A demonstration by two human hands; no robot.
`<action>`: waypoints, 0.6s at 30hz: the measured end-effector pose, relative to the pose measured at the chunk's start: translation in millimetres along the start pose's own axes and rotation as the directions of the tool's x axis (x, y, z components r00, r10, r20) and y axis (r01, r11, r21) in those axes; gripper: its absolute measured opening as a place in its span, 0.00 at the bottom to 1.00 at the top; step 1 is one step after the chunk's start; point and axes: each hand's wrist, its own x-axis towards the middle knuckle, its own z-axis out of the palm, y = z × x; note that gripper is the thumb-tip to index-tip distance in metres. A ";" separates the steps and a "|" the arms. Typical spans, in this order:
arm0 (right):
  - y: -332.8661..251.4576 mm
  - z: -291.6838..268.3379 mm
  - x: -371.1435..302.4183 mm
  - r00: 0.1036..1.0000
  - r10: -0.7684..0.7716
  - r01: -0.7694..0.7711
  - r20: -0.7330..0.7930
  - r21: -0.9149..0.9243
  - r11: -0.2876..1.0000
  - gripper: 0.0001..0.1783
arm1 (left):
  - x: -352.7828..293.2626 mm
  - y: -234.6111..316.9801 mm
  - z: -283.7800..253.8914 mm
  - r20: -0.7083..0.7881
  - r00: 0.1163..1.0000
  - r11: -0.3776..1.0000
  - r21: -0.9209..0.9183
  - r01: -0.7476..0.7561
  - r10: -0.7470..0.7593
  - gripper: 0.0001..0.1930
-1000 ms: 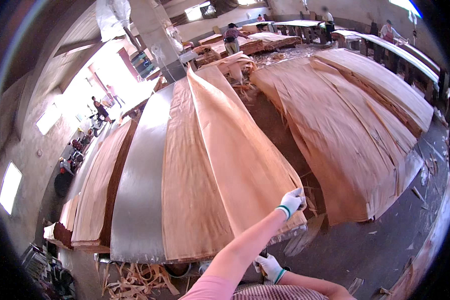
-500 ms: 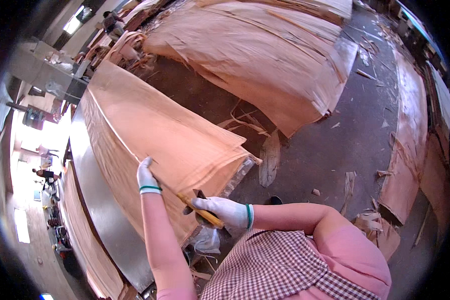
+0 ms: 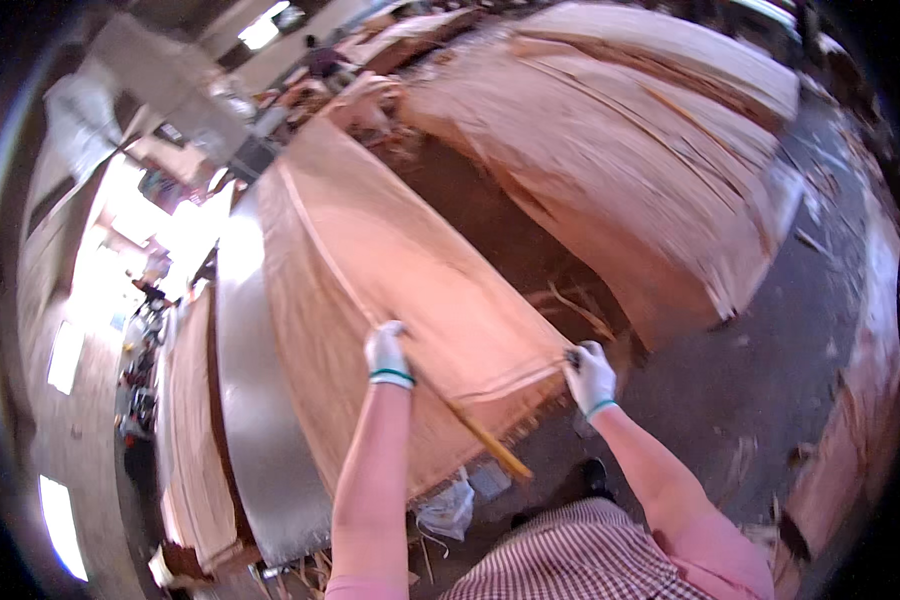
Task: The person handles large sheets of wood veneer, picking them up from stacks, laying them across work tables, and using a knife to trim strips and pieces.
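My left hand (image 3: 388, 352), in a white glove with a green cuff, is closed around a yellowish wooden stick (image 3: 485, 440) lying aslant over the wood veneer sheets (image 3: 440, 310). A pale line runs up the sheets beyond that hand; whether it is the stick or a sheet's edge I cannot tell. At the near right corner of the upper sheet, my right hand (image 3: 592, 378), gloved alike, has its fingers closed at the edge. Something small and dark shows at its fingertips, too blurred to name.
A smooth grey metal surface (image 3: 270, 400) lies left of the sheets, with more veneer (image 3: 195, 430) beyond it. Across the dark floor (image 3: 690, 400) rests a wide veneer pile (image 3: 610, 170). A clear plastic bag (image 3: 448, 508) hangs below the near edge. More veneer (image 3: 850, 440) lies far right.
My right hand has left the stick's near end and moved right to the sheet's corner. The dark metal tool it held by the stick no longer shows clearly. The view has turned.
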 end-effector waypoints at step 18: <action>-316.9 -36.0 -133.7 0.630 -0.746 0.760 -0.214 -0.027 0.650 0.17 | -21.4 -24.2 -378.4 0.135 0.990 0.906 -0.423 0.029 0.031 0.12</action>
